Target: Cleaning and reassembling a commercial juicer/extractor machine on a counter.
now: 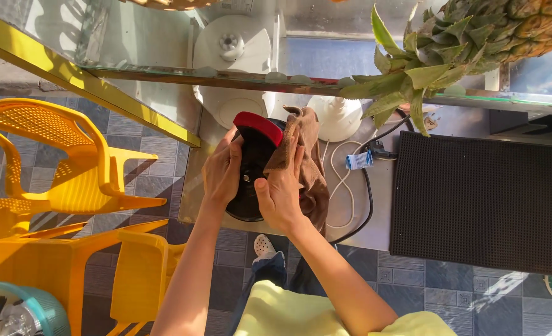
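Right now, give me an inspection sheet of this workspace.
Surface: steel counter, partly under a black ribbed mat.
Job's things: black appliance with red trim; brown cloth against it.
Clutter: pineapple on glass shelf; white blender base.
Grippers: left hand grips the appliance; right hand presses the cloth.
Cables: black cable, white cord.
Surroundings: yellow chairs, tiled floor.
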